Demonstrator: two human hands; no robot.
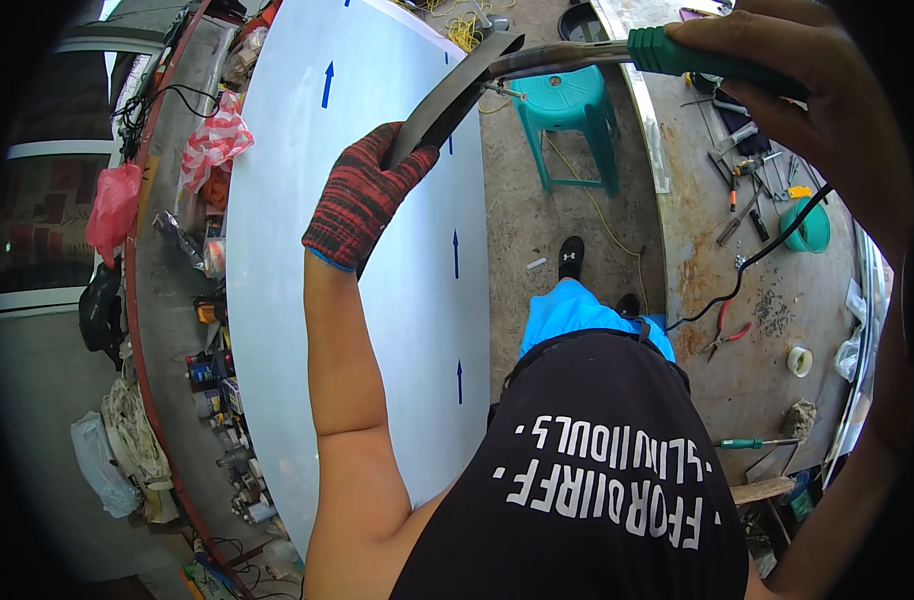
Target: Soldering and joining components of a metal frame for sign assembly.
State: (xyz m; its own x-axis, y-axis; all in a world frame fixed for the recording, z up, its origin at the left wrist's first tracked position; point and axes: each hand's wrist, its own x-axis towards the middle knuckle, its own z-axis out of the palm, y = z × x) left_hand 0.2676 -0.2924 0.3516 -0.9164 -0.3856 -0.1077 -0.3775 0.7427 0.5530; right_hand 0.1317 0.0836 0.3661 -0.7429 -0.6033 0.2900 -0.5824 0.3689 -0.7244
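from the head view, i see the person's left hand [369, 188], in a red-and-black knit glove, with its fingers closed around the lower part of a grey metal strip [449, 98]. the strip slants up and to the right, over the edge of a big pale sheet [397, 330] marked with blue arrows. the right hand [839, 75] is bare and wrapped firmly around the green grip of a metal-shafted tool [567, 57], which lies almost level across the top. the tool's far end meets the strip near its upper end; i cannot tell whether they actually touch.

beyond them, a teal stool [564, 95] stands on the concrete floor [587, 220]. on the person's right runs a stained workbench [697, 235], bearing a green bowl [815, 228], red-handled pliers [725, 330] lying near a scatter of small dark bits [772, 313], a roll of tape [799, 361] and a green-handled screwdriver [745, 442]. a black cable [742, 275] curves over the bench. on the far left, past the sheet, hang a pink plastic bag [114, 212] and a red-and-white one [217, 140].
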